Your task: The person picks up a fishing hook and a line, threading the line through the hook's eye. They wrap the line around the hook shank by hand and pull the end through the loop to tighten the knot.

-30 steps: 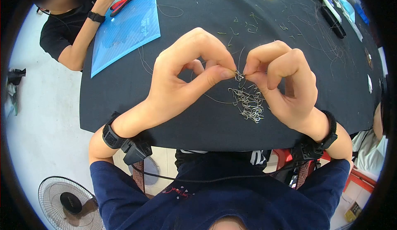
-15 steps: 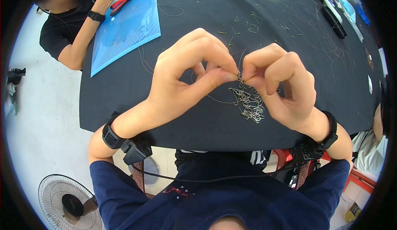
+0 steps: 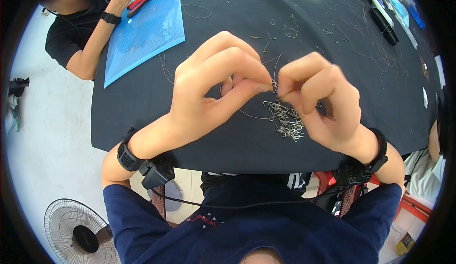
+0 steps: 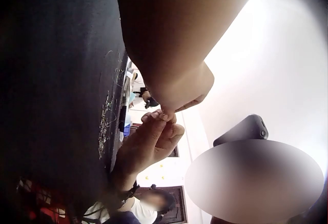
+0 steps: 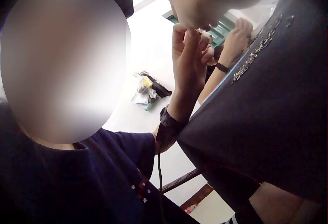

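Observation:
In the head view, my left hand [image 3: 216, 83] pinches a small bunch of silvery fish hooks [image 3: 274, 87] between thumb and forefinger. My right hand [image 3: 327, 93] has its thumb and forefinger pinched together at the right side of this bunch, largely covering the hook there. A thin line rises from the bunch. Just below the fingertips, a tangled pile of fish hooks [image 3: 287, 121] lies on the black tablecloth [image 3: 213, 145]. Both wrist views show the hands meeting fingertip to fingertip above the table, the left hand [image 5: 189, 55] with its fingers curled in.
Several loose hooks [image 3: 290, 33] and thin tangled line [image 3: 375, 50] lie farther back. At the far left are a blue plastic folder [image 3: 147, 45] and red-handled pliers [image 3: 137, 5], beside another person's forearm [image 3: 97, 45]. A black case [image 3: 382, 26] lies at the back right.
The right hand has shifted slightly left and down, its fingers tilting at the bunch. The left hand keeps its pinch in nearly the same place. The pile has not visibly changed.

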Tool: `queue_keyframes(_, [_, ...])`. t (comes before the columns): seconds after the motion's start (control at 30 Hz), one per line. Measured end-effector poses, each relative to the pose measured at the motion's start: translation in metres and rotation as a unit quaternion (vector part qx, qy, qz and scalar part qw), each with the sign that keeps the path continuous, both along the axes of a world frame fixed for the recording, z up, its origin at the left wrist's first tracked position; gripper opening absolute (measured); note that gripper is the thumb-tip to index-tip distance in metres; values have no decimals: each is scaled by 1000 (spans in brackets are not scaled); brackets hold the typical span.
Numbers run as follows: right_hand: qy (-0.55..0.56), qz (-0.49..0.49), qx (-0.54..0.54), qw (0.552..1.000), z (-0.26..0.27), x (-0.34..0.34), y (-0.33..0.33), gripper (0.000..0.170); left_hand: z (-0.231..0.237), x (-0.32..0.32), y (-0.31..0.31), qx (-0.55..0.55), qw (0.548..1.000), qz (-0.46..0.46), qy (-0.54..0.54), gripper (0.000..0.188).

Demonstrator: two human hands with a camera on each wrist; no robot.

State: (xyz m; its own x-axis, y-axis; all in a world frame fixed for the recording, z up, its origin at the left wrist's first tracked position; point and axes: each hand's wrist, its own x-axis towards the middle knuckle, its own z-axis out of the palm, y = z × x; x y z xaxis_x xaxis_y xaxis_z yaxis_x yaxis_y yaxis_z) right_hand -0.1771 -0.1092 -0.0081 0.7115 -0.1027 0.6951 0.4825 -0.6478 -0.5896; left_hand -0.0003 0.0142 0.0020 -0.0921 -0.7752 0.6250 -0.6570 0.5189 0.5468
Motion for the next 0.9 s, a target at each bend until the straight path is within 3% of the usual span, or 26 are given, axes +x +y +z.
queue_keyframes(0.13, [12, -41, 119, 992, 3, 1, 8, 15, 1, 2, 0, -94, 995, -21, -32, 27])
queue_keyframes(0.23, [92, 4, 74, 993, 5, 0, 5, 15, 3, -1, 5, -114, 992, -6, -59, 31])
queue_keyframes(0.53, [40, -10, 32, 999, 4, 0, 2, 14, -1, 7, -3, -156, 981, -38, -113, 33])
queue_keyframes(0.67, [-1, -40, -23, 999, 5, -1, 1, 19, 7, -3, 3, -34, 999, -1, -15, 25])
queue_keyframes(0.9, [-51, -59, -118, 990, 5, 3, -4, 25, 5, -5, 3, 32, 999, -17, 21, 14])
